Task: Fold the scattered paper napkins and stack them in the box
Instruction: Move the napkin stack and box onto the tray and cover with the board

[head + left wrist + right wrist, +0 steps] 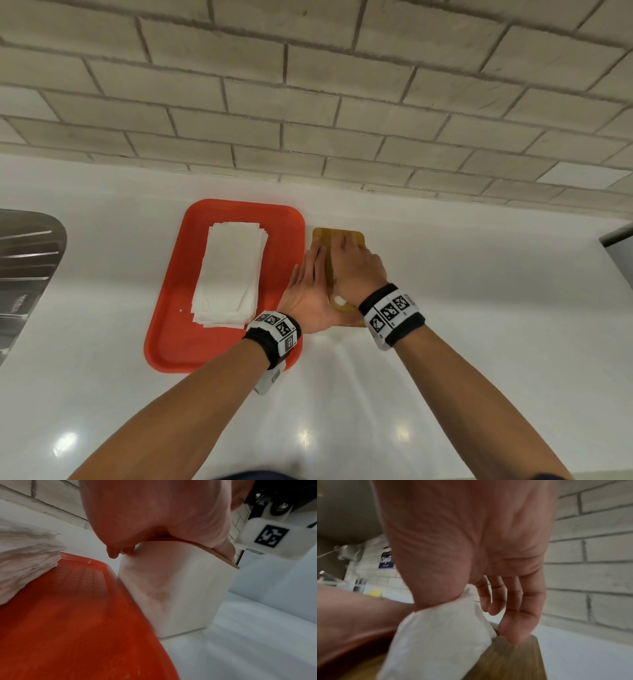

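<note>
A stack of white paper napkins (229,274) (25,561) lies on a red tray (171,308) (77,615). Right of the tray stands a white box (171,588) with a wooden lid (352,236) (513,662). My left hand (310,284) (154,513) lies flat along the lid's left edge, fingers straight. My right hand (352,263) rests on top of the lid, its fingers (518,608) reaching down to the wood. A white napkin (340,300) (440,635) pokes up out of the lid under my right palm. The box's inside is hidden.
The white counter (479,308) runs back to a brick wall (308,102). A metal sink drainer (27,257) sits at the left edge, and a dark object (620,246) at the far right. The tray touches the box's left side.
</note>
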The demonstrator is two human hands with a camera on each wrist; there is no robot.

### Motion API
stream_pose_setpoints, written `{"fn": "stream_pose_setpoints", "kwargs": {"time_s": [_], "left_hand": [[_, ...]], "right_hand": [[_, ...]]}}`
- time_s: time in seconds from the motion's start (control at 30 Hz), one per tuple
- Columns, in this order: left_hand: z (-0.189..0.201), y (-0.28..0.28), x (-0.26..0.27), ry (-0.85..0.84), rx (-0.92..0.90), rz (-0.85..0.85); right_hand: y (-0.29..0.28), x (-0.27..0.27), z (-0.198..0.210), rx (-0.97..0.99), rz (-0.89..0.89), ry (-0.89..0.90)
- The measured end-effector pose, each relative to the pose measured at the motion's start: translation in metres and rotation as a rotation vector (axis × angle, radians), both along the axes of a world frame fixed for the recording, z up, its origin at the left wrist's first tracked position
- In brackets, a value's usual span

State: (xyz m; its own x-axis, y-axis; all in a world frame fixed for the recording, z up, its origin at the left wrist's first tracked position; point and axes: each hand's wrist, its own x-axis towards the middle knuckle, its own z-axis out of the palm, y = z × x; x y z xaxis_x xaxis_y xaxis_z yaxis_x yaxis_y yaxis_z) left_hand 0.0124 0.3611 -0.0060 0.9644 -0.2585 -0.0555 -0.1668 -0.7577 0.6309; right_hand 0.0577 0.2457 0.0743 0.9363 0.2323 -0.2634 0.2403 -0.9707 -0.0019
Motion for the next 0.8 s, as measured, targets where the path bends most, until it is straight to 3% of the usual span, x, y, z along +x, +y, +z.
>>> {"fn": "stream_pose_setpoints", "kwargs": {"time_s": [0.1, 0.2, 0.37, 0.47, 0.57, 0.67, 0.8], "left_hand": [[0.000, 0.000, 0.001, 0.003, 0.007, -0.007], [0.001, -0.001, 0.000, 0.008, 0.012, -0.006], [0.000, -0.001, 0.001, 0.018, 0.047, 0.012], [0.000, 0.001, -0.002, 0.021, 0.045, 0.011], [0.002, 0.003, -0.009, -0.129, 0.015, 0.045], [0.007, 0.009, -0.011, -0.147, 0.053, 0.008], [0.015, 0.010, -0.003, -0.130, 0.098, -0.148]], "right_hand": [[0.009, 0.010, -0.005, -0.095, 0.064, -0.214], [0.010, 0.017, 0.001, -0.100, 0.094, -0.231], [-0.013, 0.036, 0.031, 0.231, -0.085, -0.337], [-0.034, 0.055, 0.047, 0.361, 0.128, -0.094], [-0.044, 0.061, 0.045, 0.132, 0.292, 0.251], [-0.041, 0.061, 0.022, -0.027, 0.409, 0.272], [-0.034, 0.068, 0.004, 0.058, 0.351, 0.245]]}}
